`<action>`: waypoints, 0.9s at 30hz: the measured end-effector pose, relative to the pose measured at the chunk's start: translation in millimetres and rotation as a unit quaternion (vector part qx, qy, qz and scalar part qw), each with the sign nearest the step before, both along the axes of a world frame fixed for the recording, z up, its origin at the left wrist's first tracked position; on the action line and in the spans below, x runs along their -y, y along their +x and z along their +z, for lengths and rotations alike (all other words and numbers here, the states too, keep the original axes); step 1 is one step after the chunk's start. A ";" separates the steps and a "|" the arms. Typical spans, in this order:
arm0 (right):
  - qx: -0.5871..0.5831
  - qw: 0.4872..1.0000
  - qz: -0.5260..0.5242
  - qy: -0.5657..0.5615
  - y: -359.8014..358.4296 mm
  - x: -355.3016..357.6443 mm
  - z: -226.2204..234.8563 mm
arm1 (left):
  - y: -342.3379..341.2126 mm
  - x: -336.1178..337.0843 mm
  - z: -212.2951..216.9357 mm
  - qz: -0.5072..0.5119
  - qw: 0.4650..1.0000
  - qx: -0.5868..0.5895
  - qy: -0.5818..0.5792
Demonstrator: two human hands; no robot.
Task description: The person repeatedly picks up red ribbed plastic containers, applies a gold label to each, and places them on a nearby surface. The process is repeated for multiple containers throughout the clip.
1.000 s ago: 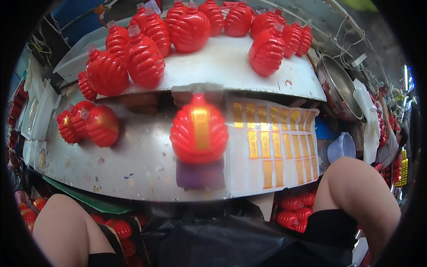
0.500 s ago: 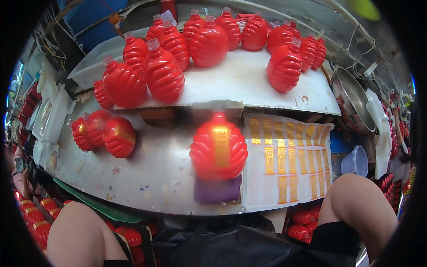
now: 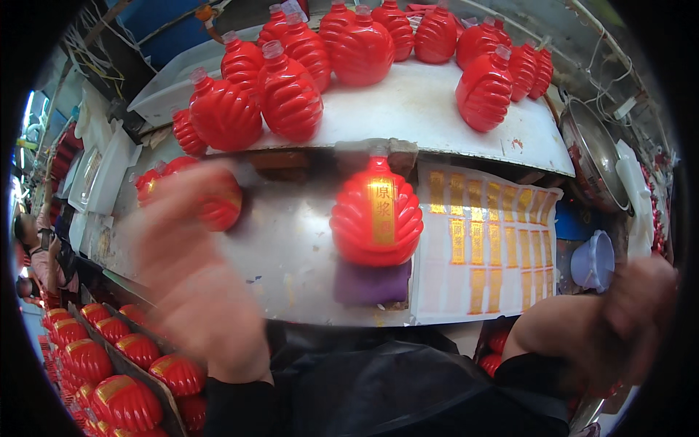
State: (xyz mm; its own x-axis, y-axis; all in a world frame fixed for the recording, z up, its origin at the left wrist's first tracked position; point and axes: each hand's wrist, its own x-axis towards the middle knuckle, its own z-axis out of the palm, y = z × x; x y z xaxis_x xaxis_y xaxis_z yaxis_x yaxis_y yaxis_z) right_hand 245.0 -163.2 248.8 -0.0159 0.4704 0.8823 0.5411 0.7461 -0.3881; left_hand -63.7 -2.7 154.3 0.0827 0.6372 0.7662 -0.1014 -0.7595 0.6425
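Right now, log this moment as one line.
left hand: blurred, over labelled bottles | right hand: blurred, empty | red bottle: gold label, on purple pad | label sheet: beside it

Grey metal worktop (image 3: 291, 255): red ribbed bottle (image 3: 376, 218) with gold label on purple pad (image 3: 371, 282); white sheet of gold stickers (image 3: 484, 247) just beside. Upper shelf (image 3: 422, 109): many red bottles (image 3: 291, 95)

bright even daylight — both hands motion-blurred, fisheye-bent edges
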 end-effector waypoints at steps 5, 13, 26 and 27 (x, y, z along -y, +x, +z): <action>0.055 0.938 -0.081 -0.334 -27.1 -93.6 -115.7 | 67.2 2.1 -98.8 -0.087 0.941 -0.126 -0.301; 0.135 0.907 -0.105 -0.384 -39.0 -130.2 -146.3 | 74.7 -4.6 -125.9 -0.008 0.957 -0.233 -0.170; 0.109 0.906 -0.074 -0.403 -30.9 -130.5 -157.5 | 68.6 -9.6 -135.4 -0.055 0.965 -0.181 -0.182; 0.046 0.898 -0.045 -0.436 -26.9 -126.3 -157.5 | 66.8 -11.1 -134.0 -0.073 0.960 -0.165 -0.214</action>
